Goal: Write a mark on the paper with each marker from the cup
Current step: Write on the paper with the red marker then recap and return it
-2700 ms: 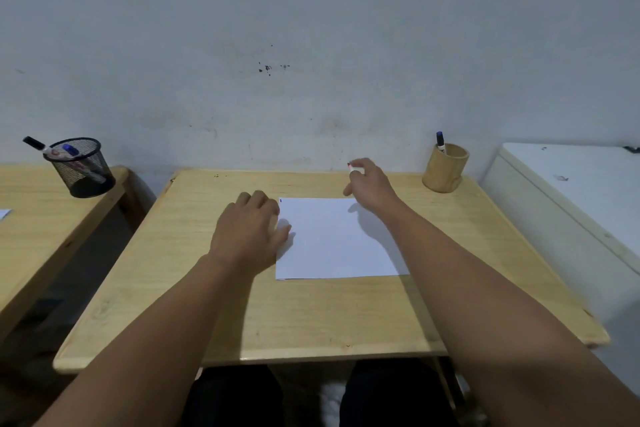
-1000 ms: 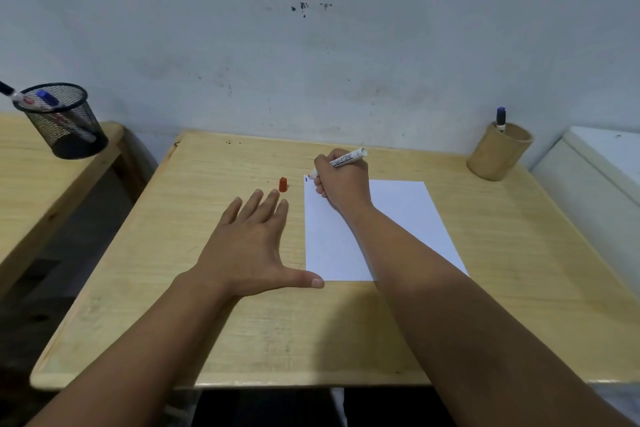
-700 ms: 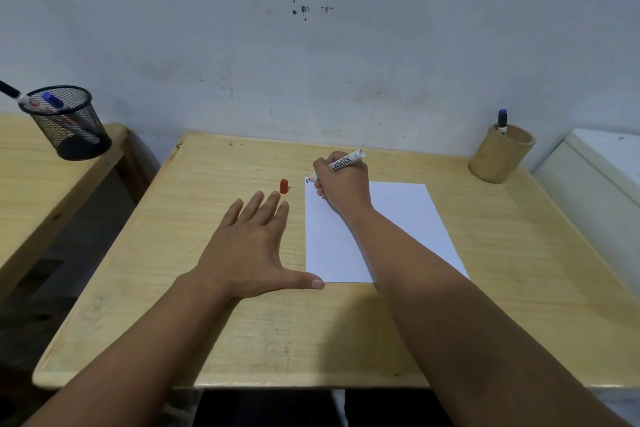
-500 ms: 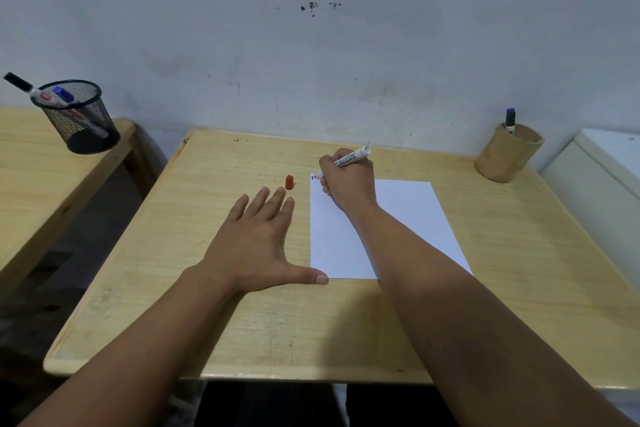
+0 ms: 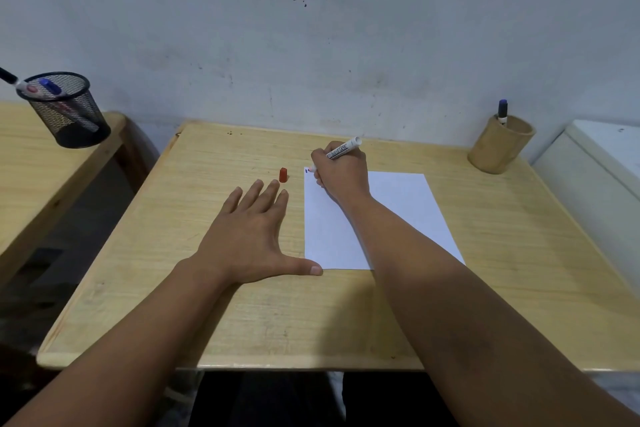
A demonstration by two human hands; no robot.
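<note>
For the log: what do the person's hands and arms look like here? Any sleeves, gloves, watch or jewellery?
Both arms are bare from the bottom edge of the frame up to the hands, with no sleeve in view. The left hand and the right hand wear no gloves, and no watch, bracelet or ring shows on the wrists or fingers that can be seen. No markings show on either.

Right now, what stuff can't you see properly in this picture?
- Marker tip, head view: too small to tell whether it touches the paper.
- The marks at the paper's far left corner: too small to read.
- Blue-capped marker: its body is hidden inside the wooden cup.
- Right hand fingers: curled underneath, out of sight.
</note>
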